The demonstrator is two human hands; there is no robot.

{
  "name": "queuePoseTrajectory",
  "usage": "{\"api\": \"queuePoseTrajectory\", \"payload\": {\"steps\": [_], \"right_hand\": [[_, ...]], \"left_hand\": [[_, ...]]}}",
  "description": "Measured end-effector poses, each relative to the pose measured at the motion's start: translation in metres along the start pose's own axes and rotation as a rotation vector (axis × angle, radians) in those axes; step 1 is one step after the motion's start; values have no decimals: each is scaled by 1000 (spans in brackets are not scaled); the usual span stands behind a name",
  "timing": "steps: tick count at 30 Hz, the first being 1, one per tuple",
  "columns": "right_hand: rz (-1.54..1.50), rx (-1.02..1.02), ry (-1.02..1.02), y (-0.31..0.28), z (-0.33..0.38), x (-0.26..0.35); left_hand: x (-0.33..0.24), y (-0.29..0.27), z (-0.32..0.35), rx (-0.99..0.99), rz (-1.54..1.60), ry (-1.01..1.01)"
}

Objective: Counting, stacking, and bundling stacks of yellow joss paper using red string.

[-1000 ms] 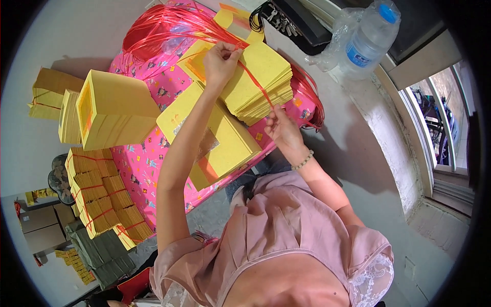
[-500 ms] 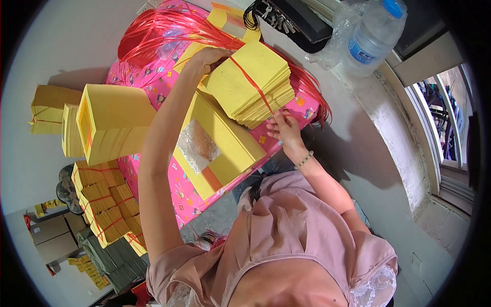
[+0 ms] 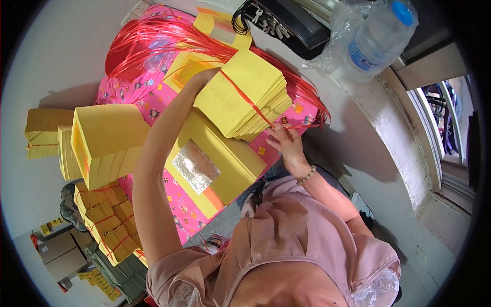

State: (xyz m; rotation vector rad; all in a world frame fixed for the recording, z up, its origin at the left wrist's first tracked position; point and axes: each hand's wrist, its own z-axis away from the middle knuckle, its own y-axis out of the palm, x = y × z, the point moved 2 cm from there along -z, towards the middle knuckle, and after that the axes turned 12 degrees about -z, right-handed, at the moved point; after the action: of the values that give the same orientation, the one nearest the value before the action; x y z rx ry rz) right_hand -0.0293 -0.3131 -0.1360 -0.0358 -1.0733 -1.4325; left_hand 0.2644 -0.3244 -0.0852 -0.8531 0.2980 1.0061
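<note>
Centrally in the head view, the yellow paper stack (image 3: 258, 77) sits at the far side of the pink-covered worktop (image 3: 180, 212), beside the yellow block with a shiny patch (image 3: 234, 169); whether the two touch cannot be told. The red strap (image 3: 240, 92) crosses the top sheet and runs past the near right edge. The right hand (image 3: 291, 151) has its fingers pinched narrow on the strap there. The left hand (image 3: 207, 77) is at the stack's far left side; its fingers are hidden, so their state cannot be told. For good results, hold the strap flat, untwisted and evenly taut, brace the fanned edges square, and avoid sharp pulls, which would probably skew the sheets or crease the top one.
</note>
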Motion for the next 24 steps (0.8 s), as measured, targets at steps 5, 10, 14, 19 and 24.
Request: {"api": "queuePoseTrajectory", "payload": {"steps": [5,10,14,19,24], "right_hand": [[-73,-31,-24,-1,-2,-8],[-48,-103,-34,-2,-8,-20],[-134,-98,-7,0,-6,-21],[-218,-121,4,4,-1,-18],[-293,-140,-30,6,-4,-22]], "left_hand": [[4,8,-5,57,-14,1],[7,8,-6,72,-7,-9],[9,11,-5,77,3,-12],[12,14,1,65,21,-20],[12,16,2,45,58,-22]]}}
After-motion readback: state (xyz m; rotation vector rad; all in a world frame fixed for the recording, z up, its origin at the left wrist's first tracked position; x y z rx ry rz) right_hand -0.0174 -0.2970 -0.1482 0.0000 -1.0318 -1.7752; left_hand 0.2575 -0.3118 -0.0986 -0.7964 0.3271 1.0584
